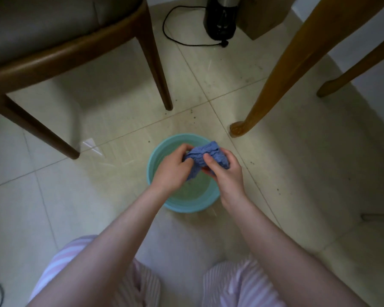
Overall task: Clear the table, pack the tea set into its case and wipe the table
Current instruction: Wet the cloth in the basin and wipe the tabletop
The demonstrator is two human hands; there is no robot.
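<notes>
Tiled floor [297, 173], chair [75, 52] far left, table leg [275, 80] far right. Both hands, left [173, 169] and right [226, 171], clench a bunched blue cloth [208, 156] right over the teal basin [186, 202] of water.

Dim, soft light; glare streaks on floor tiles [93, 145], edges bowed.

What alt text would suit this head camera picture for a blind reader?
A left hand and right hand grip a bunched blue cloth over a turquoise basin of water on a tiled floor. A chair and a table leg stand beyond.
</notes>
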